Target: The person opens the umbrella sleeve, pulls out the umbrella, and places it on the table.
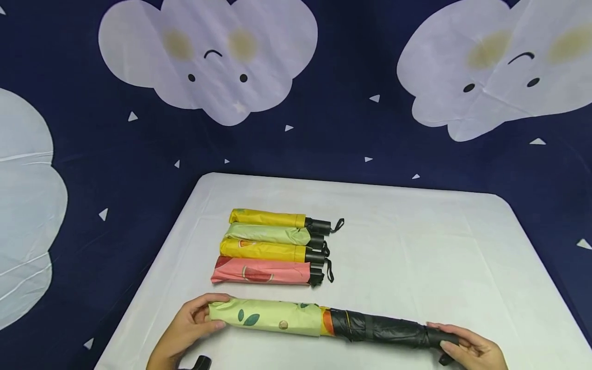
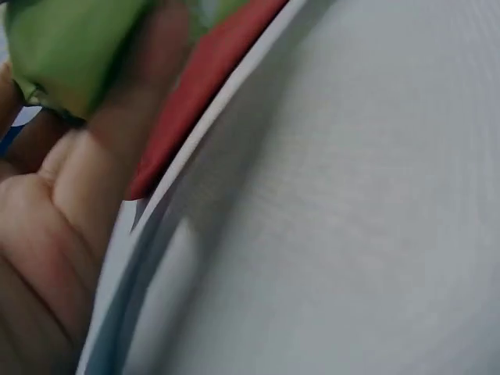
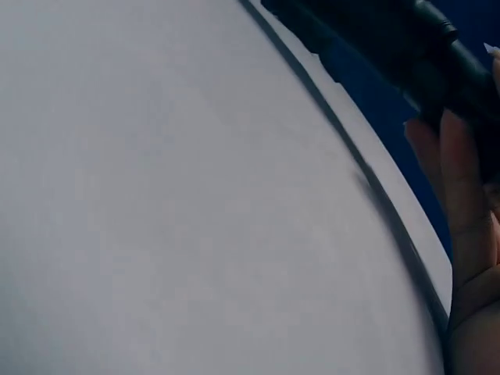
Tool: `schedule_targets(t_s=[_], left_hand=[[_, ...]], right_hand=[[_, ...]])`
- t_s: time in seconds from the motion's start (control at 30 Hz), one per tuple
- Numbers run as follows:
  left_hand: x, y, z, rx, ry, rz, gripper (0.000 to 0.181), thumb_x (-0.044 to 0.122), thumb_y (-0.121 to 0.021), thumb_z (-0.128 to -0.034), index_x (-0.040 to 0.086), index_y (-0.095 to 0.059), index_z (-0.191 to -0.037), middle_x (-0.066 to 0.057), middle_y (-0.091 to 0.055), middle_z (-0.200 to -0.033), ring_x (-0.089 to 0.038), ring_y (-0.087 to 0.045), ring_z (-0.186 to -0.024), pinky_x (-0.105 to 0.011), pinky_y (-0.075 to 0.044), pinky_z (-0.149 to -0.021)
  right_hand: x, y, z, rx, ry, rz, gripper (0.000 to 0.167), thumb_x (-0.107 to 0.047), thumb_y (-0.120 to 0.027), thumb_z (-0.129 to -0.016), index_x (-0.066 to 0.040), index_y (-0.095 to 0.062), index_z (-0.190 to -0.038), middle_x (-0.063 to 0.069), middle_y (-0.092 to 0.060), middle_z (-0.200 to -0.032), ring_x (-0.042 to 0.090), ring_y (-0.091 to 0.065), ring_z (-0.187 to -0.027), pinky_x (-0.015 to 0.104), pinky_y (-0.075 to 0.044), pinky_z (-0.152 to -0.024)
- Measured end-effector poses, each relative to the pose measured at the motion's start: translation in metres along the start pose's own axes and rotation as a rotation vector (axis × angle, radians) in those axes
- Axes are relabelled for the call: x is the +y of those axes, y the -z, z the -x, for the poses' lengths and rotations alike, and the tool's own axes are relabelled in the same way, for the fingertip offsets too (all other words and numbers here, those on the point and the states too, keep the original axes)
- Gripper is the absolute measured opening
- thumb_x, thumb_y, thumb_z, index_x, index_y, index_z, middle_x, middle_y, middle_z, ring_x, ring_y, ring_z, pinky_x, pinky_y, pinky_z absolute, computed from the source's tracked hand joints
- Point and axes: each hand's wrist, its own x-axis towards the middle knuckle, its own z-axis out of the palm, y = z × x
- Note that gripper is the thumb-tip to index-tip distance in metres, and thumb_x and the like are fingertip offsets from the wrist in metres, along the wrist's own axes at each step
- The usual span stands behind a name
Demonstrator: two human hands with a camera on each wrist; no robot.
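Pale green fabric (image 1: 263,314) covered the left half of a folded umbrella (image 1: 343,324) at the near side of the worktop (image 1: 416,246). The left grip (image 1: 194,322) held that end, the right grip (image 1: 474,347) the black handle (image 1: 439,337). Beyond, left, lay four sleeved umbrellas (image 1: 265,250).

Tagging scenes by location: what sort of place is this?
Likely a staged indoor tabletop setup: a white table, a creased dark-blue cloth with printed clouds beyond it, and folded umbrellas laid side by side. The wider room is out of view.
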Motion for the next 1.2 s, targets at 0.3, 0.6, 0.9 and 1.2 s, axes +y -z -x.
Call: schedule_targets(t_s=[0.3,0.6,0.9,1.2], left_hand=[[0.006,-0.008,-0.002,0.095,0.056,-0.401,0.046,0.004,-0.084,-0.0836,0.008,-0.068,-0.127,-0.014,-0.065,-0.131,-0.017,-0.061,-0.122,-0.021,-0.049,-0.099],[0.011,-0.011,-0.002,0.123,0.025,-0.479,0.059,0.011,-0.088,-0.0798,0.011,-0.065,-0.134,-0.009,-0.062,-0.136,-0.013,-0.055,-0.13,-0.015,-0.039,-0.106],[0.027,-0.014,0.005,0.117,0.078,-0.481,0.067,0.013,-0.089,-0.0802,0.013,-0.06,-0.14,-0.007,-0.059,-0.141,-0.013,-0.05,-0.135,-0.014,-0.037,-0.108],[0.058,0.012,-0.005,0.251,-0.07,-0.685,0.053,0.003,-0.081,-0.0872,0.012,-0.062,-0.136,-0.007,-0.065,-0.132,-0.011,-0.06,-0.122,-0.015,-0.042,-0.103]], right_hand=[[-0.001,0.003,0.0,0.069,-0.031,0.039,0.039,0.022,-0.067,-0.086,0.03,-0.051,-0.121,0.011,-0.076,-0.111,0.019,-0.072,-0.104,0.029,-0.059,-0.078],[-0.008,0.007,-0.001,0.007,-0.12,0.166,0.048,0.01,-0.071,-0.09,0.024,-0.051,-0.132,0.011,-0.073,-0.122,0.018,-0.069,-0.113,0.031,-0.057,-0.088],[-0.033,0.004,-0.003,-0.03,-0.255,0.428,0.044,-0.011,-0.07,-0.098,0.011,-0.059,-0.135,0.012,-0.07,-0.126,0.012,-0.069,-0.111,0.025,-0.058,-0.086],[-0.082,0.013,-0.026,0.028,-0.155,0.826,0.045,-0.028,-0.077,-0.094,-0.01,-0.068,-0.134,-0.001,-0.072,-0.124,-0.009,-0.062,-0.105,0.012,-0.053,-0.075]])
